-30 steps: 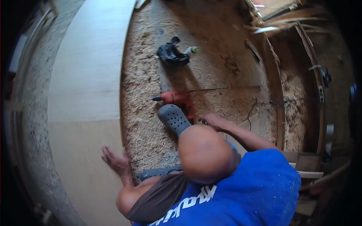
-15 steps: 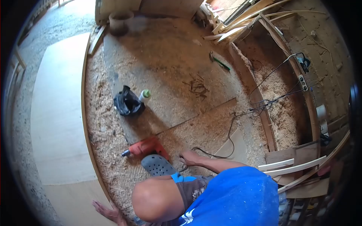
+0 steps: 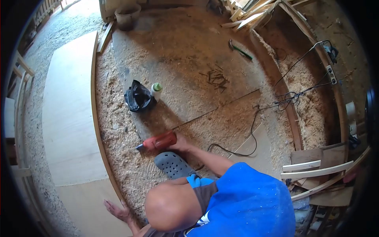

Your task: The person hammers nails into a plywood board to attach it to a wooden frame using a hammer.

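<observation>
Right grip has reached the red drill, wrapping its rear.

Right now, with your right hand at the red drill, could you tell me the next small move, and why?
Probably close the right hand round the handle of the red drill and lift it: the hand touches its rear end, the drill lies on its side in the sawdust, and the left hand is flat on the plywood sheet as a brace.
</observation>
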{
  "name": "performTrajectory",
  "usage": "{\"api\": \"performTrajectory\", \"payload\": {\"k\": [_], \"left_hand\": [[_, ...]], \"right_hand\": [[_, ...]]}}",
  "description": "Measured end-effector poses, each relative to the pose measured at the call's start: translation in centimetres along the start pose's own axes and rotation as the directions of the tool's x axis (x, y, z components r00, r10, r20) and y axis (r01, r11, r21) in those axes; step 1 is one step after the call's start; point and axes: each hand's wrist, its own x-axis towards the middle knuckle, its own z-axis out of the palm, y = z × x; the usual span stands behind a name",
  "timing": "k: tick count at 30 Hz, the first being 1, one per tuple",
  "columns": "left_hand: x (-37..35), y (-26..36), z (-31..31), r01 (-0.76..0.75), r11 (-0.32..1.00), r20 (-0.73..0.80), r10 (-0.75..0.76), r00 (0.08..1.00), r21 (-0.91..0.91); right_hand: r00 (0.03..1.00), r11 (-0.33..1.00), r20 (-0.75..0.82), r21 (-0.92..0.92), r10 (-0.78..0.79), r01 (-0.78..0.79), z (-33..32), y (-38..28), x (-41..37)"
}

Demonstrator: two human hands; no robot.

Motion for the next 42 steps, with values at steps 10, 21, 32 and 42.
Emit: {"api": "performTrajectory", "payload": {"k": [10,21,32,42], "left_hand": [[-0.2,-0.3,0.7,-0.028,1.0,0.018,0.028,0.999,0.011],[0.9,-0.8,-2.5,-0.021,0.997,0.187,0.035,0.982,-0.078],[-5.8,-8.1,-8.0,0.231,0.973,0.099,-0.229,0.968,-0.016],[-8.0,-10.2,-17.4,0.235,0.947,0.032,-0.248,0.968,0.221]], "right_hand": [[0.929,0.871,-0.19,0.446,0.318,-0.207,-21.9,0.2,-12.7],[0.569,0.538,-0.775,0.615,0.275,0.576,-28.5,8.1,-0.2],[0.631,0.552,-0.617,0.763,0.47,0.335,-23.5,7.2,10.3],[0.622,0.705,-0.596,0.702,0.507,0.098,-23.6,8.6,10.2]]}}
